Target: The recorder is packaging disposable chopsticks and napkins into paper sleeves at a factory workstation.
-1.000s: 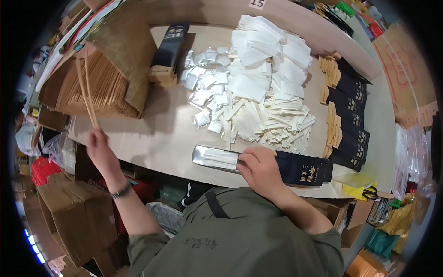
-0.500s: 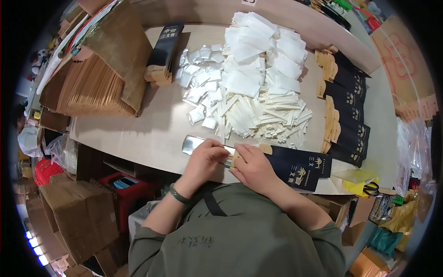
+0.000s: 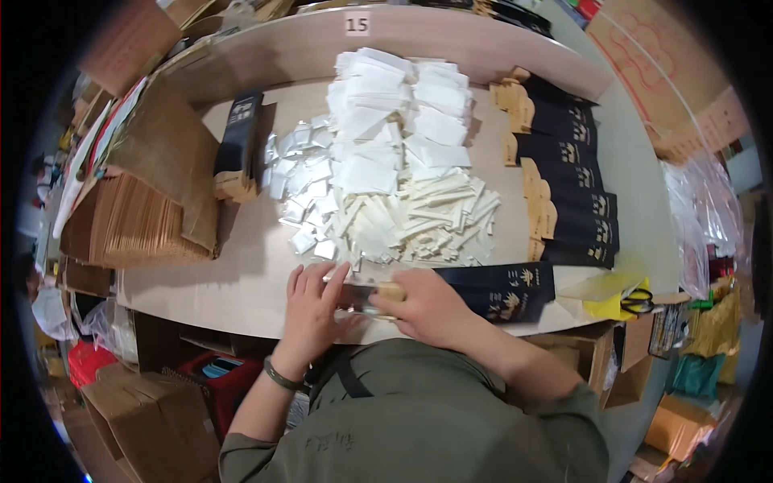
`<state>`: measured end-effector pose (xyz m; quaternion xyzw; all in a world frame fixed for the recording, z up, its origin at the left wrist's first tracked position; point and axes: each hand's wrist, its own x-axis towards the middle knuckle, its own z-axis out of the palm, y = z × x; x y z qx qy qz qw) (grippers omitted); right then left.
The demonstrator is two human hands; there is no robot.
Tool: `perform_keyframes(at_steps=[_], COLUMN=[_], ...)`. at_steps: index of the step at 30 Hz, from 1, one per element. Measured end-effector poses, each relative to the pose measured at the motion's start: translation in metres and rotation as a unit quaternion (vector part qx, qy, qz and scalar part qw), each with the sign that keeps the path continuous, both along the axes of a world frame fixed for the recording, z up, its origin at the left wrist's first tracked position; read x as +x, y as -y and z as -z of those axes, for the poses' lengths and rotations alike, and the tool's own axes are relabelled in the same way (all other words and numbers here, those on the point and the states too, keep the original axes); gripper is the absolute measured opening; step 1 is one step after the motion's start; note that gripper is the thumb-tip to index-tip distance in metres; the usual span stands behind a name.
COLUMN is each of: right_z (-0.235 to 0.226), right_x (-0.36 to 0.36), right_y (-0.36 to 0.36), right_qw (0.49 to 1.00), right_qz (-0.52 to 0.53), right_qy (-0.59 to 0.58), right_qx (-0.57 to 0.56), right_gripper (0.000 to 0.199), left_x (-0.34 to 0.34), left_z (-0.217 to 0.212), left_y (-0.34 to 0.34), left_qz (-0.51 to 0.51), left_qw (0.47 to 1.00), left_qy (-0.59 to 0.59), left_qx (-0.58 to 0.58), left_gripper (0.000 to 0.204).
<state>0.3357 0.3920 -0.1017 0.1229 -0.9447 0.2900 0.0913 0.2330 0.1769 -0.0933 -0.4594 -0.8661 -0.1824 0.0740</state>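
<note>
At the table's front edge, my right hand [image 3: 431, 304] is closed on the tan end of a black paper sleeve [image 3: 391, 291]. Two black sleeves [image 3: 503, 290] lie overlapping under and to the right of that hand. A shiny metal strip [image 3: 357, 298] lies between my hands, touching the tan end. My left hand [image 3: 312, 310] is at the strip's left part, fingers apart, with thumb and forefinger on either side of it. Just beyond my hands are piles of slim white packets [image 3: 451, 205], white folded tissues [image 3: 366, 97] and small silvery sachets [image 3: 302, 173].
Black sleeves with tan ends [image 3: 564, 173] stand stacked at the right, others [image 3: 239, 137] at the back left. A carton of brown card pieces [image 3: 145, 217] occupies the left. Black-handled scissors [image 3: 638, 300] lie by a yellow item at the right edge. A low partition [image 3: 282, 48] closes the back.
My left hand has moved left off the tan end, its fingers spreading around the metal strip. The right hand still grips the tan end. The whole view has shifted.
</note>
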Motion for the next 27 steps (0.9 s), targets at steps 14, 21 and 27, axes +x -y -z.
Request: perform_keyframes(at_steps=[14,21,27], right_z=[0.021,0.001,0.021], right_x=[0.022,0.011,-0.001], right_y=[-0.068,-0.023,-0.006], right_qw=[0.991,0.986,0.969], right_qz=[-0.090,0.133,0.169], right_qy=[0.032,0.062,0.176], right_qx=[0.093,0.078,0.045], right_gripper=[0.046,0.032,0.024], left_x=[0.032,0.015,0.018], left_z=[0.009,0.013,0.027], left_y=[-0.045,-0.009,0.021], left_qz=[0.207,-0.096,-0.094], left_qw=[0.842,0.903,0.963], left_qy=[0.494,0.418,0.252], left_qx=[0.070,0.004,0.021], left_gripper=[0.067,0.045,0.058])
